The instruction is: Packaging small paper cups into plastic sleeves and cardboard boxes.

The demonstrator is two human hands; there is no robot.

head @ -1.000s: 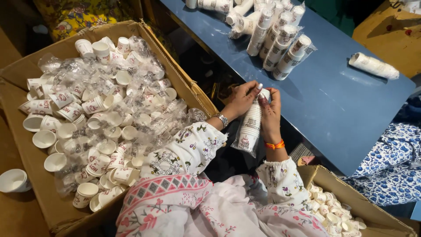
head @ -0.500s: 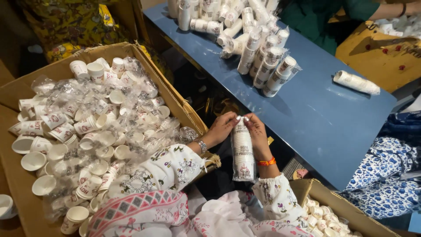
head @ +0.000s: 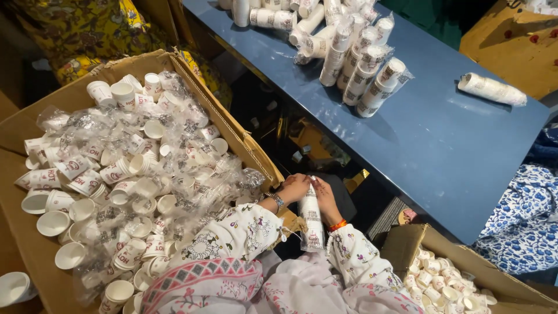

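Note:
A tall stack of white paper cups in a clear plastic sleeve [head: 312, 218] stands upright in front of my lap. My left hand [head: 295, 187] grips its top from the left, a watch on that wrist. My right hand [head: 325, 199] holds the top from the right, an orange band on that wrist. Both hands pinch the plastic at the sleeve's upper end. To my left a large cardboard box [head: 244, 142] holds several loose paper cups and crumpled plastic.
A blue table [head: 442, 145] lies ahead with several wrapped cup stacks [head: 360, 64] at its far end and one wrapped stack [head: 491, 89] lying alone at the right. A smaller cardboard box of cups [head: 447, 279] sits at the lower right. Blue floral cloth [head: 526, 221] is at the right edge.
The wrapped cup stack and both hands have come down and toward my lap, away from the table edge. The stack has gone from tilted to upright.

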